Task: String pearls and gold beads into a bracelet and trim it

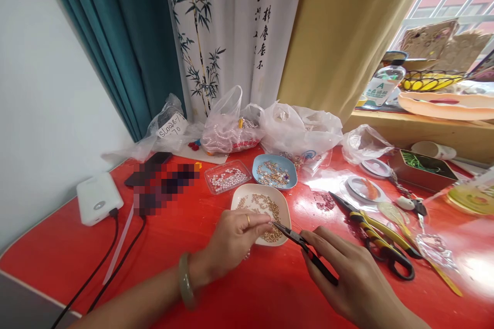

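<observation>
My right hand (341, 262) is wrapped round a pair of needle-nose pliers (318, 266) with dark handles. The pliers' tip reaches the fingertips of my left hand (231, 234), which are pinched together over a white dish (286, 236) of small gold beads (275, 211). What the pinch holds is too small to make out. A few pinkish beads (247, 254) show just under my left hand, partly hidden by it. A ring is on one left finger, and a green bangle (186, 280) circles the wrist.
Behind the dish stand a blue dish (256, 177) of mixed beads and a clear tray (210, 185) of pearly beads. Scissors (401, 264) and yellow-black pliers (389, 236) lie at right. Plastic bags (301, 126) line the back; a white power bank (99, 198) with cables sits left.
</observation>
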